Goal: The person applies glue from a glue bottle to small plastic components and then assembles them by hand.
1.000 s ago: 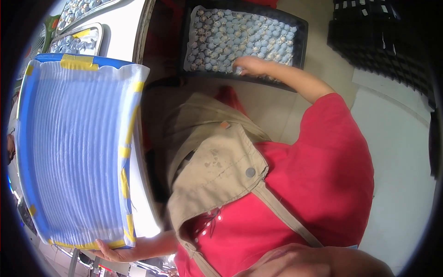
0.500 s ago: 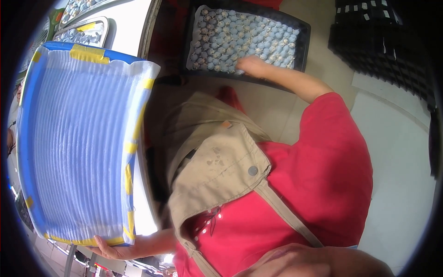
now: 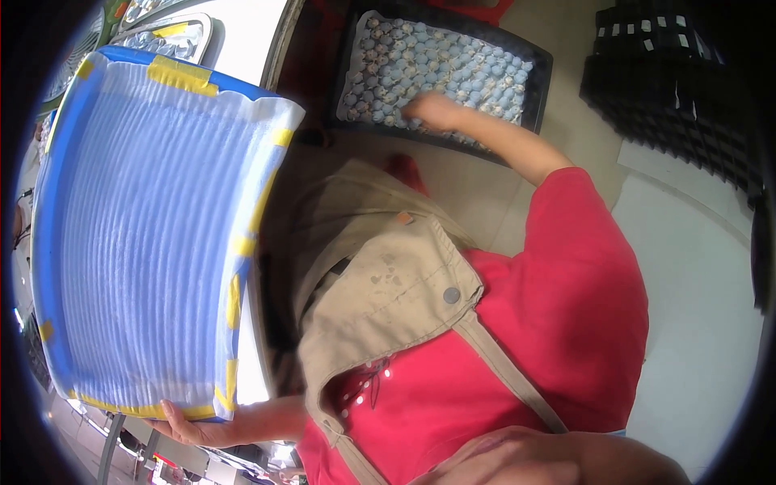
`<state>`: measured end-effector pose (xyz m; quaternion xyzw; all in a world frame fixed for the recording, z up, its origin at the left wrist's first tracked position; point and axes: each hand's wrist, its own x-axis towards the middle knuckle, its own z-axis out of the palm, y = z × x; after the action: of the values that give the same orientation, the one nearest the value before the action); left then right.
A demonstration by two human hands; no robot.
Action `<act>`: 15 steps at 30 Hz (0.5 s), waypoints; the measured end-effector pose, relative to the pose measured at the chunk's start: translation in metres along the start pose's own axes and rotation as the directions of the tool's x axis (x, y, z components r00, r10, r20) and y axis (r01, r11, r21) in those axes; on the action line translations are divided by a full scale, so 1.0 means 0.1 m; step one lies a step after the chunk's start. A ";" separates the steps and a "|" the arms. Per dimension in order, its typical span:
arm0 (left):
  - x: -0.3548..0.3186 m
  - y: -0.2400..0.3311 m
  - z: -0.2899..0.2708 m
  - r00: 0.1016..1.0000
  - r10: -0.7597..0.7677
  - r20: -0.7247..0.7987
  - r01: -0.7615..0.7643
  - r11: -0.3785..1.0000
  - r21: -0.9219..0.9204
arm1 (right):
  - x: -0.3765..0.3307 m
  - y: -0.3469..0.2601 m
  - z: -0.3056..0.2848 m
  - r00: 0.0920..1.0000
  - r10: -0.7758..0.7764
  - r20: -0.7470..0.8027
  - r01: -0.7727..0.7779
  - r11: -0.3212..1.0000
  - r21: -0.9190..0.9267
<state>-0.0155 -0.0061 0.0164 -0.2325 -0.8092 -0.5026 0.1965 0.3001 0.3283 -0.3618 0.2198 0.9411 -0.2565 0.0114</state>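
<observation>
On my left is a wide blue tray [image 3: 50, 242] lined with a ribbed, translucent white sheet [image 3: 162, 234], whose edges are fixed down with yellow tape. My left hand [image 3: 184, 424] grips this tray at its near edge, thumb on top and the other fingers hidden beneath. Beyond my body stands a black crate [image 3: 529, 109] filled with many small, rounded pale-blue pieces [image 3: 453, 65] with cream-coloured spots. Over its near side my right hand [image 3: 432, 111] reaches down among the pieces with fingers curled together. What sits in those fingertips, if anything, is hidden.
A white table [image 3: 246, 40] at the far left carries metal trays [image 3: 194, 36] of similar pieces. Stacked black crates [image 3: 655, 73] stand at the far right, near a pale grey panel [image 3: 687, 283]. Something red [image 3: 477, 10] lies behind the black crate.
My right hand has moved a little left across the pieces, its fingers still curled. The view has shifted slightly; my left hand keeps its hold on the blue tray.
</observation>
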 end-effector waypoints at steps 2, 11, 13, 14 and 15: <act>-0.02 0.00 -0.01 0.999 -0.034 0.003 0.034 0.998 -0.059 | 0.02 0.00 0.01 0.998 -0.005 0.055 0.012 0.991 -0.136; -0.07 -0.07 -0.03 0.999 -0.039 -0.004 0.039 0.998 0.042 | 0.12 -0.05 0.13 0.959 0.257 -0.115 -0.245 0.963 0.111; -0.04 -0.10 -0.05 0.999 -0.043 -0.018 0.043 0.999 0.009 | 0.09 -0.07 0.15 0.959 0.235 -0.160 -0.221 0.970 0.098; -0.03 -0.11 -0.06 1.000 -0.014 -0.024 0.013 1.000 -0.017 | 0.07 -0.08 0.16 0.964 0.194 -0.182 -0.177 0.978 0.107; -0.01 -0.12 -0.07 1.000 -0.015 -0.023 0.015 1.000 -0.013 | 0.05 -0.08 0.17 0.960 0.192 -0.202 -0.175 0.980 0.097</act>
<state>-0.0214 -0.0175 0.0105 -0.2220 -0.8053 -0.5119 0.2006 0.2903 0.3157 -0.3733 0.3322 0.9018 -0.2664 -0.0732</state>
